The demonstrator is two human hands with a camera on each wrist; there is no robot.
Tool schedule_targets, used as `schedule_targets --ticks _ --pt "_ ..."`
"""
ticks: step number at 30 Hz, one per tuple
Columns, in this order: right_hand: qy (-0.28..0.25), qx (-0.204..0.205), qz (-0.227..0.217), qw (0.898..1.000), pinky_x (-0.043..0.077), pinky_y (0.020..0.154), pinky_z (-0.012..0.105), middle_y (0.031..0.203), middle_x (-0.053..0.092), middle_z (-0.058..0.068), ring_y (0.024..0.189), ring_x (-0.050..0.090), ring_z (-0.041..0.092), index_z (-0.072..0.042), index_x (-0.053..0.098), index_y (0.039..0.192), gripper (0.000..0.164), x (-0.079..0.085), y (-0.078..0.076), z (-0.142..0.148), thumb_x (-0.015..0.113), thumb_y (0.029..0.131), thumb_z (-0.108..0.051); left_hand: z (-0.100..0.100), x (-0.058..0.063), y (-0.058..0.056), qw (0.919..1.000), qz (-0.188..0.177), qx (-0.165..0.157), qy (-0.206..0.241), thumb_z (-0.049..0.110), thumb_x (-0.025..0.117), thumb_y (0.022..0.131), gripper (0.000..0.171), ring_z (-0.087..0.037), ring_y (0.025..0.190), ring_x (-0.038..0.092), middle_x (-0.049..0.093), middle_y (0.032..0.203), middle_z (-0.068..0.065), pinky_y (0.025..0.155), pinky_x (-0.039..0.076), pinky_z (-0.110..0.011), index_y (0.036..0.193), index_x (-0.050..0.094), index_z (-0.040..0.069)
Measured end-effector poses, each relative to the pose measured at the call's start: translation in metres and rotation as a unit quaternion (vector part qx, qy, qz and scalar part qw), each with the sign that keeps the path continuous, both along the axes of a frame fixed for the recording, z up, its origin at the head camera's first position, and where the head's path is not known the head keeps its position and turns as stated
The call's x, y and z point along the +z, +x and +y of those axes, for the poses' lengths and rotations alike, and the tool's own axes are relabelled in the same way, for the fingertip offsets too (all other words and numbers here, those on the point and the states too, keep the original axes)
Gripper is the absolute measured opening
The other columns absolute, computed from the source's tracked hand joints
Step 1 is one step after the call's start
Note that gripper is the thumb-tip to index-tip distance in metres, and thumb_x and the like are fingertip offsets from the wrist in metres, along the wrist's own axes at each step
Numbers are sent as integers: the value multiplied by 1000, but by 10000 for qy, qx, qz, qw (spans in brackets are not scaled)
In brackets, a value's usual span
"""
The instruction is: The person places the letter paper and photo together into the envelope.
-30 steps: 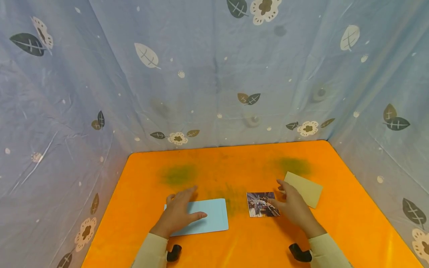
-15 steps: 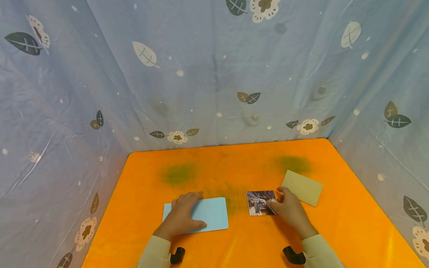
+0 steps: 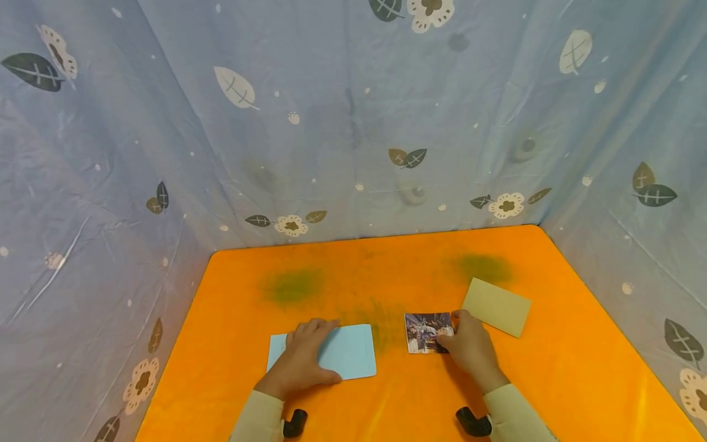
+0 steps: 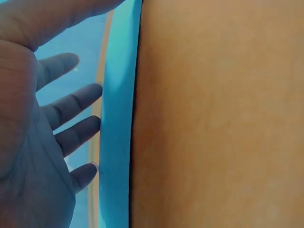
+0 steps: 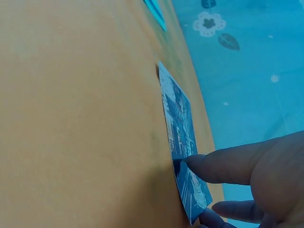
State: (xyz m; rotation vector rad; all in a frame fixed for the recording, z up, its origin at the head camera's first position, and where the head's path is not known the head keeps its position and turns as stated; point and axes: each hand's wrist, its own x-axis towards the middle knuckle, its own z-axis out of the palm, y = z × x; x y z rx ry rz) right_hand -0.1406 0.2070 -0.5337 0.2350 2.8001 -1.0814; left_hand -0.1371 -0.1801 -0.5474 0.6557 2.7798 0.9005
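Note:
On the orange table a flat light-blue paper rectangle [image 3: 350, 356], envelope-like with a faint line near its right end, lies under my left hand [image 3: 302, 359]. The thumb is at its near edge, and the fingers reach across to its far edge, spread and fairly straight in the left wrist view. To the right is a small square photo card [image 3: 422, 334] printed with a busy dark scene. My right hand [image 3: 472, 350] pinches its right side: the thumb [image 5: 202, 164] presses on the printed face while the other fingers curl at the edge, partly hidden in the right wrist view.
A pale yellow paper rectangle [image 3: 499, 308] lies slanted beyond my right hand. Blue floral curtains [image 3: 348, 123] hang along the back and both sides of the table [image 3: 375, 411]. Black devices [image 3: 474, 422] sit by the wrists.
My right hand has moved slightly left and its fingers have closed in on the photo card's right edge. The left hand has settled lower over the light-blue paper, fingers drawn nearer its far edge.

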Motion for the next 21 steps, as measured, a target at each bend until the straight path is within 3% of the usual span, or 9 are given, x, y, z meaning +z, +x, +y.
schedule_targets --ticks 7,13,21 --pt "-24 7 -33 10000 57 83 58 128 65 31 102 68 43 14 51 148 71 1 1 0 85 96 -19 0 -1 3 9999 -93 -54 28 44 101 74 111 -28 131 41 49 149 2 103 29 -61 168 45 26" --pt "-95 28 -4 10000 57 82 57 124 66 26 102 67 41 14 52 147 68 0 2 1 84 96 -18 1 0 5 9999 -117 -21 80 42 100 75 109 -31 135 41 48 153 0 105 27 -63 168 45 25" --pt "-686 332 333 9965 44 67 38 96 59 10 77 53 24 8 51 151 61 -3 4 -1 79 100 -8 1 -1 6 10000 -62 -1 20 40 97 79 101 -31 136 42 48 153 0 107 27 -64 166 47 24"
